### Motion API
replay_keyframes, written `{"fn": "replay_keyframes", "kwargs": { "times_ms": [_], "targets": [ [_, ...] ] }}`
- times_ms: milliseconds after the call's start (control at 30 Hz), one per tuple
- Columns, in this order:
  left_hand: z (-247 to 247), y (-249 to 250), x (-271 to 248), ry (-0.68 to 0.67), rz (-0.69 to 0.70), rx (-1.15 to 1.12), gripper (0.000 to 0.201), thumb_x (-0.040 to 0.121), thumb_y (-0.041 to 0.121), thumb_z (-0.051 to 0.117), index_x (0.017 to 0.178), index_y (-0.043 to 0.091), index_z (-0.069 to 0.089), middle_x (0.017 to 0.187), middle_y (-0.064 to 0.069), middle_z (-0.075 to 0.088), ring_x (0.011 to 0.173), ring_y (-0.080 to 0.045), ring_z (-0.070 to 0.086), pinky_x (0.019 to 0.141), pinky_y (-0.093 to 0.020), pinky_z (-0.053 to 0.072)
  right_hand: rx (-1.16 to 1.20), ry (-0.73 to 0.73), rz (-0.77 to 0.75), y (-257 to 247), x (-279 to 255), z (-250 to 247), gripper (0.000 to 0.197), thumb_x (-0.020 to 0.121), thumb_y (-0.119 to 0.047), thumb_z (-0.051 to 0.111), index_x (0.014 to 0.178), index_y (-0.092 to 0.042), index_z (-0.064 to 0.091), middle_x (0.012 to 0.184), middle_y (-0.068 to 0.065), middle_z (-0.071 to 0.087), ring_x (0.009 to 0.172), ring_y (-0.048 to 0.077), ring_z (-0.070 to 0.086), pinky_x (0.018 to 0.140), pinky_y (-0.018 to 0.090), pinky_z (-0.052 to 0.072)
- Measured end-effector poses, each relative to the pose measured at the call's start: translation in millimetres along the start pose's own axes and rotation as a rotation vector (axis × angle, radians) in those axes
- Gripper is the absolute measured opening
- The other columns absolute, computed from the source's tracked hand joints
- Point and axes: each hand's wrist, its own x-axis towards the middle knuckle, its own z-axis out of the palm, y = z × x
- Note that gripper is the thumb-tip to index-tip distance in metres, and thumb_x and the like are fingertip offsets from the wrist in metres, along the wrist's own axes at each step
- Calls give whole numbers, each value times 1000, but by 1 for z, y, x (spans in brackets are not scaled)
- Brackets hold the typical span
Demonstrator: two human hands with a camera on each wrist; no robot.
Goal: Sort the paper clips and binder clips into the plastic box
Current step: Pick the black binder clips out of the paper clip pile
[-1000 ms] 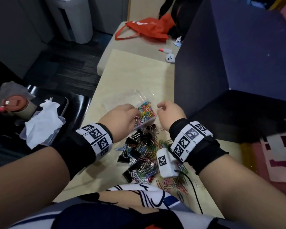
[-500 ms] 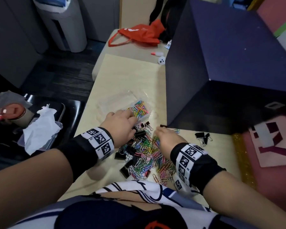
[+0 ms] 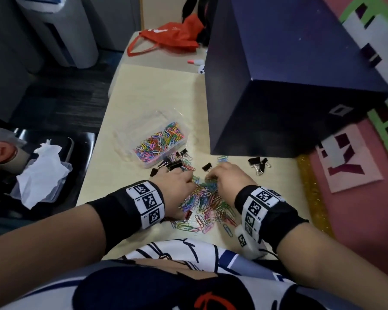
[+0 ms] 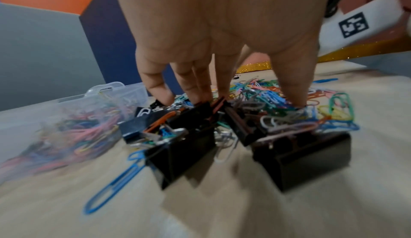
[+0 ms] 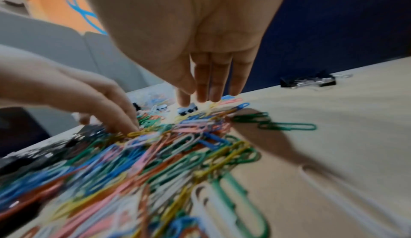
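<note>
A clear plastic box (image 3: 181, 143) holding coloured paper clips stands on the pale table, also seen as the plastic box (image 4: 124, 92) at the left of the left wrist view. In front of it lies a loose pile of coloured paper clips (image 3: 207, 203) mixed with black binder clips (image 3: 173, 166). My left hand (image 3: 180, 182) rests its straight fingers (image 4: 201, 90) on the pile's left part, just beyond two large binder clips (image 4: 302, 159). My right hand (image 3: 224, 176) touches the pile's far right with straight fingers (image 5: 219, 83). Neither hand holds anything.
A big dark blue box (image 3: 289, 81) stands close on the right, behind a few separate binder clips (image 3: 258, 164). A red bag (image 3: 173, 36) lies at the table's far end. To the left, off the table's edge, lies a tray with tissue (image 3: 40, 175).
My left hand has left the plastic box and dropped onto the pile. My right hand came down from above the box to the clips. The box now stands untouched.
</note>
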Motion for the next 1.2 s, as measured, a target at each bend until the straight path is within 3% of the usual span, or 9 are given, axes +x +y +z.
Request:
{"fn": "replay_keyframes", "kwargs": {
  "times_ms": [100, 233, 400, 533, 667, 833, 967, 1067, 1200],
  "targets": [
    [-2, 6, 4, 14, -45, 5, 75, 75, 51, 68, 138, 23, 38, 142, -3, 33, 126, -26, 37, 100, -48, 35, 63, 63, 125, 12, 3, -10, 58, 84, 1, 49, 135, -24, 47, 143, 0, 36, 130, 22, 38, 108, 35, 36],
    [-4, 13, 9, 23, -90, 3, 66, 78, 43, 66, 135, 22, 40, 136, -3, 37, 123, -26, 38, 98, -46, 36, -16, -104, 125, 18, 5, -17, 80, 80, 8, 44, 151, -22, 21, 160, -3, 11, 143, 24, 22, 116, 37, 25],
    [-2, 15, 14, 83, -112, -15, 43, 87, 31, 55, 128, 20, 45, 127, -4, 44, 116, -26, 43, 93, -44, 38, -93, -62, 160, 11, -12, -3, 57, 81, 1, 43, 135, -17, 44, 134, 7, 41, 122, 27, 42, 100, 39, 42],
    [-1, 15, 18, 91, -93, -29, 28, 89, 19, 53, 117, 16, 51, 115, -6, 51, 104, -29, 51, 82, -43, 45, -171, -12, 161, 6, -19, 3, 43, 86, -8, 45, 127, -18, 51, 124, 7, 46, 117, 27, 46, 94, 39, 44],
    [-4, 10, 18, 116, -74, -58, 24, 90, 21, 52, 113, 13, 54, 108, -7, 56, 99, -30, 57, 78, -41, 50, -51, 68, 47, 6, -8, 0, 50, 87, -4, 48, 132, -27, 46, 131, 1, 41, 122, 25, 42, 98, 38, 42],
    [-3, 3, 13, 151, -78, -142, 27, 91, 29, 54, 111, 12, 55, 108, -8, 56, 99, -29, 58, 80, -37, 47, -109, -91, -95, 2, 4, 1, 82, 77, 10, 45, 144, -34, 31, 156, -5, 16, 135, 28, 27, 107, 40, 37],
    [-3, -2, 10, 208, -93, -219, 25, 91, 28, 55, 110, 12, 56, 108, -7, 57, 100, -27, 58, 81, -34, 45, -58, 38, -72, 3, 8, 8, 51, 83, 2, 48, 128, -22, 50, 130, 1, 38, 119, 23, 42, 99, 34, 42],
    [-4, -3, 10, 224, -95, -224, 26, 91, 29, 55, 111, 12, 56, 110, -7, 57, 101, -27, 58, 83, -34, 45, 15, 61, -9, 7, 12, 12, 23, 86, -12, 47, 106, -22, 54, 112, -1, 42, 106, 22, 49, 83, 28, 41],
    [-6, -3, 10, 233, -92, -233, 26, 91, 30, 55, 111, 13, 56, 111, -7, 56, 102, -28, 57, 84, -36, 45, 69, 81, -4, 7, 14, 12, 17, 87, -10, 49, 100, -18, 57, 114, 3, 47, 101, 28, 56, 81, 33, 48]
  ]
}}
